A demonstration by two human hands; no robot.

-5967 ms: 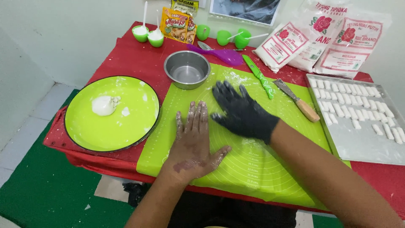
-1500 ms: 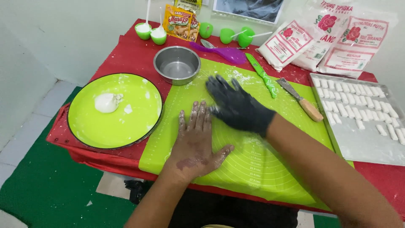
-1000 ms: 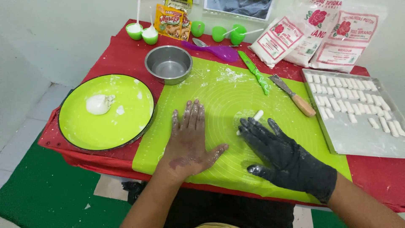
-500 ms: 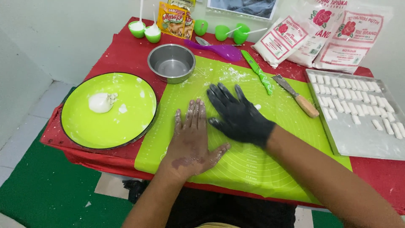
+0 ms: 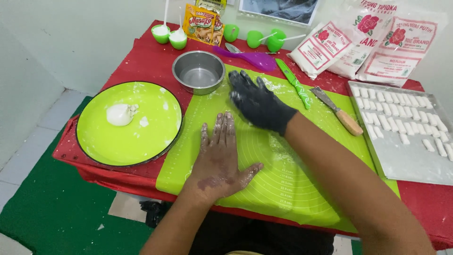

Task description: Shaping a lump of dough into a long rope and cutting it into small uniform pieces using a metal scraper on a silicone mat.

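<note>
My bare left hand lies flat, fingers together, on the lime-green silicone mat, dusted with flour. My right hand, in a black glove, is spread flat on the mat's upper part, just right of the steel bowl; whatever may lie under its palm is hidden. A round green plate at the left carries a lump of white dough.
A metal tray with several small white dough pieces is at the right. A wooden-handled scraper, a green knife and a purple spoon lie behind the mat. Flour bags, a seasoning packet and green cups line the back.
My gloved right hand slid back and forth on the mat: near me a second ago, now far up beside the bowl. The left hand has stayed flat in place.
</note>
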